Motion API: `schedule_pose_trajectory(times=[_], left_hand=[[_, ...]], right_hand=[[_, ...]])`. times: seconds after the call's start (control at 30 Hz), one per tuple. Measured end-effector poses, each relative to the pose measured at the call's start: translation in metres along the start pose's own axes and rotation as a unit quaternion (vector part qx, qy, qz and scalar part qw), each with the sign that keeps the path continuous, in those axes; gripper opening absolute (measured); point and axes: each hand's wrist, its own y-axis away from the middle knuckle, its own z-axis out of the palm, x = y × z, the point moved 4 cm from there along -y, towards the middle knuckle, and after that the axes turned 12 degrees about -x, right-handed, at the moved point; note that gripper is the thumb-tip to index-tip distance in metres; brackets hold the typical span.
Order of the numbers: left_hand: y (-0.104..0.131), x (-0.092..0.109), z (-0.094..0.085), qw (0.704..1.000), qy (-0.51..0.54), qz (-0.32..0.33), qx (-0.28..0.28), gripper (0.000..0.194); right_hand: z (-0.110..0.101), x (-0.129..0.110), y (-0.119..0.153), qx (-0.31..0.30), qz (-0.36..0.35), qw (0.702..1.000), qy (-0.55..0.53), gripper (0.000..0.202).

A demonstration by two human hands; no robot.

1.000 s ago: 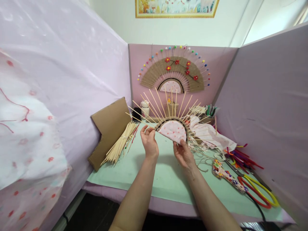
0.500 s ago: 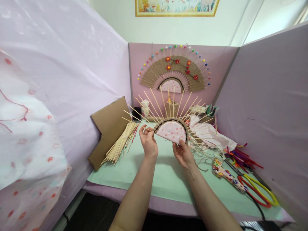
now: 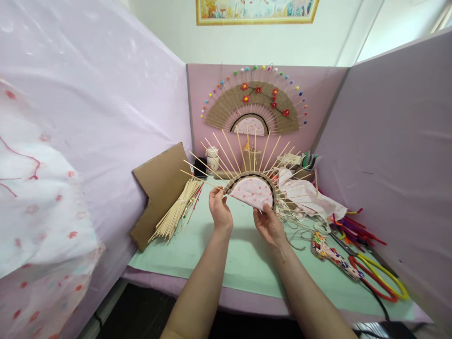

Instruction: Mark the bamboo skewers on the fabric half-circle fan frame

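A half-round fan base (image 3: 252, 192) is held up above the table, tilted down to the right. It has a pink flowered cloth face, a corrugated cardboard rim with a dark edge, and thin wooden sticks (image 3: 254, 146) fanning out from the rim. My left hand (image 3: 219, 209) is closed at its left corner, fingers by the lowest left stick; some fingertips are hidden behind. My right hand (image 3: 269, 225) pinches the lower right edge, thumb on the cloth and fingers behind. On the back panel hangs a finished-looking fan (image 3: 254, 99) with red flowers and coloured pom-poms.
Left on the green table (image 3: 247, 263) lie a bundle of sticks (image 3: 178, 207) and a cardboard sheet (image 3: 160, 183). To the right are white cloth (image 3: 307, 193), twine, pipe cleaners (image 3: 356, 230), scissors (image 3: 379, 278) and a patterned glue gun (image 3: 334, 256). Purple panels stand on three sides.
My left fingers have closed in at the fan base's left corner, and the leftmost sticks have shifted up slightly. My right hand keeps its hold.
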Motion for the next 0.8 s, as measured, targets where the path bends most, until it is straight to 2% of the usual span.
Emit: schedule_pose_trajectory(times=[0.3, 0.4, 0.53, 0.63, 0.73, 0.8], left_hand=[[-0.004, -0.001, -0.003, 1.000, -0.003, -0.001, -0.006, 0.016], [-0.003, -0.006, 0.000, 1.000, 0.001, -0.012, -0.025, 0.020], [0.003, -0.020, 0.006, 0.995, -0.002, -0.072, -0.075, 0.038], [0.006, -0.032, 0.007, 0.985, -0.041, -0.132, -0.100, 0.037], [0.005, -0.038, 0.006, 0.979, -0.057, -0.150, -0.127, 0.037], [0.002, -0.041, 0.003, 0.980, -0.034, -0.152, -0.124, 0.046]], right_hand=[[-0.001, 0.004, -0.001, 0.005, 0.008, 1.000, -0.008, 0.024], [0.001, 0.003, -0.001, 0.002, 0.004, 1.000, -0.006, 0.025], [0.000, 0.002, -0.002, 0.004, -0.008, 1.000, -0.007, 0.026], [0.000, 0.000, -0.004, -0.005, -0.008, 1.000, -0.001, 0.025], [-0.001, -0.003, -0.005, -0.004, -0.014, 1.000, -0.008, 0.024], [-0.002, -0.006, -0.006, 0.004, -0.025, 0.999, -0.020, 0.024]])
